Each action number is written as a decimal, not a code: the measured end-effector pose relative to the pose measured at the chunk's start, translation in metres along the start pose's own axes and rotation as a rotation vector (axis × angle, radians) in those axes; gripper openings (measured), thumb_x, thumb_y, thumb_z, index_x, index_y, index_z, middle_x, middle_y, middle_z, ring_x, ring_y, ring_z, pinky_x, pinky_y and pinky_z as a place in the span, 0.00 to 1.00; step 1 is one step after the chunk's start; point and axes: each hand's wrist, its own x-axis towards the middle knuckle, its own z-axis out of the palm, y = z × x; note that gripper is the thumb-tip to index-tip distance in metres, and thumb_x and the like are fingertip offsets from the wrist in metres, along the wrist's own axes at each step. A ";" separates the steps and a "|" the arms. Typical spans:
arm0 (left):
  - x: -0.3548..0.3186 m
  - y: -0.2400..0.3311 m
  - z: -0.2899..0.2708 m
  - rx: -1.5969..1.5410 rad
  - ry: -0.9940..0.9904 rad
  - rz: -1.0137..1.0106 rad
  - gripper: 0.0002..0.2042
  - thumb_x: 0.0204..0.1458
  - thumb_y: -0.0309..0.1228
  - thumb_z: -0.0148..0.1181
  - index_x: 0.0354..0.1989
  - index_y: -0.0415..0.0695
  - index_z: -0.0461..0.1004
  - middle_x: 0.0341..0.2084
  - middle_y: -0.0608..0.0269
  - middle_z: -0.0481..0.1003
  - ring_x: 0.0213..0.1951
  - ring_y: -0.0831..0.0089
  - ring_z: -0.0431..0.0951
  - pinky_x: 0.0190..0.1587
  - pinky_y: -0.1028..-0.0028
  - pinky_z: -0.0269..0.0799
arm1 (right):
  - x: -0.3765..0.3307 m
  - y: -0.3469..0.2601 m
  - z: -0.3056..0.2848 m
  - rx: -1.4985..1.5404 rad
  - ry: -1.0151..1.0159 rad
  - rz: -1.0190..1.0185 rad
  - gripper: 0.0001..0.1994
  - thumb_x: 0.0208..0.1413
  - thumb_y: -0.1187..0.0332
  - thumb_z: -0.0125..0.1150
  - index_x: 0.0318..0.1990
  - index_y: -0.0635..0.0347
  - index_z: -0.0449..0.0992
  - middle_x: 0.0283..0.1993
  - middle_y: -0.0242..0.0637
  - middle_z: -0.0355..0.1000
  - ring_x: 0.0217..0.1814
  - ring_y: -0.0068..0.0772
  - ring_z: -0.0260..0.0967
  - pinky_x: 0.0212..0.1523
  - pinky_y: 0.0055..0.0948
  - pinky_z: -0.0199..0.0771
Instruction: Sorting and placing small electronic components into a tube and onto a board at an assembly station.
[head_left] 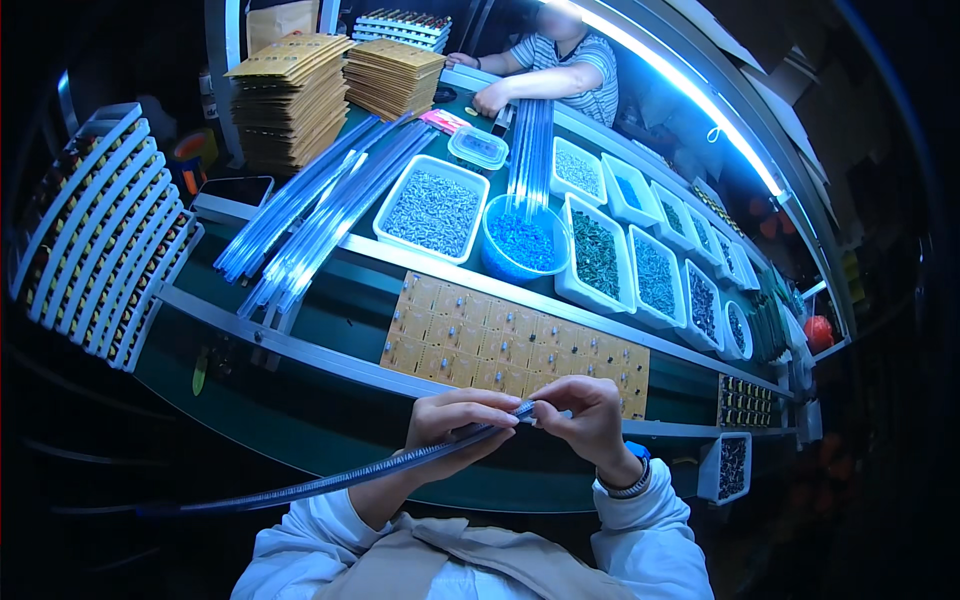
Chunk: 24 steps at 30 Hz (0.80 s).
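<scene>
A long clear plastic component tube [375, 467], with a row of small parts visible inside, runs from the lower left up to the front of my body. My left hand [452, 418] is closed around it near its upper end. At that end my right hand [585, 415] is closed, thumb and fingers pinched against the tube's tip; any small part between them is too hidden to make out. Just beyond my hands a tan circuit board panel [480, 335] lies on the metal rails, with several small components set in it.
Beyond the panel stand white bins of small parts [432, 210] and a round blue tub [523, 240]. Bundled clear tubes [320, 215], stacked tan boards [290, 105] and a loaded white rack [100, 240] occupy the left. Another person's arm [545, 85] rests across the bench.
</scene>
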 end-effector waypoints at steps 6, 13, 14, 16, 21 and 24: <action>-0.003 0.001 -0.002 0.012 0.064 -0.046 0.08 0.41 0.20 0.63 0.32 0.43 0.76 0.33 0.55 0.76 0.35 0.67 0.79 0.35 0.77 0.75 | 0.003 -0.006 0.002 -0.340 0.047 -0.206 0.05 0.42 0.79 0.62 0.29 0.68 0.77 0.26 0.38 0.74 0.26 0.23 0.73 0.29 0.17 0.73; -0.006 0.004 -0.007 0.054 0.132 -0.060 0.08 0.41 0.18 0.63 0.31 0.40 0.75 0.32 0.52 0.76 0.34 0.68 0.78 0.37 0.78 0.73 | 0.000 0.006 -0.002 -0.402 0.101 -0.196 0.05 0.41 0.79 0.63 0.28 0.67 0.76 0.24 0.37 0.74 0.26 0.23 0.73 0.28 0.17 0.72; -0.007 0.004 -0.007 0.052 0.124 -0.061 0.08 0.41 0.18 0.63 0.31 0.39 0.75 0.32 0.52 0.75 0.34 0.68 0.78 0.37 0.78 0.73 | -0.001 0.008 -0.002 -0.404 0.100 -0.197 0.05 0.41 0.79 0.63 0.28 0.67 0.76 0.24 0.37 0.74 0.26 0.23 0.73 0.28 0.17 0.72; -0.007 0.003 -0.007 0.050 0.117 -0.065 0.08 0.41 0.18 0.63 0.31 0.39 0.75 0.32 0.52 0.75 0.34 0.68 0.78 0.37 0.78 0.73 | -0.005 0.012 -0.001 -0.405 0.075 -0.151 0.05 0.41 0.78 0.63 0.29 0.66 0.76 0.25 0.38 0.74 0.27 0.24 0.73 0.28 0.18 0.73; -0.001 0.002 -0.009 0.053 0.116 -0.074 0.08 0.42 0.18 0.63 0.32 0.39 0.75 0.33 0.52 0.75 0.34 0.69 0.78 0.37 0.78 0.73 | 0.002 0.012 -0.003 -0.391 0.082 -0.133 0.05 0.41 0.78 0.62 0.29 0.65 0.76 0.26 0.38 0.73 0.27 0.24 0.73 0.28 0.18 0.74; -0.003 0.002 -0.009 0.044 0.122 -0.066 0.08 0.42 0.18 0.63 0.32 0.40 0.75 0.33 0.52 0.75 0.34 0.69 0.78 0.37 0.78 0.73 | -0.002 0.014 0.000 -0.367 0.064 -0.138 0.05 0.41 0.79 0.62 0.29 0.66 0.76 0.26 0.38 0.73 0.27 0.24 0.73 0.28 0.18 0.74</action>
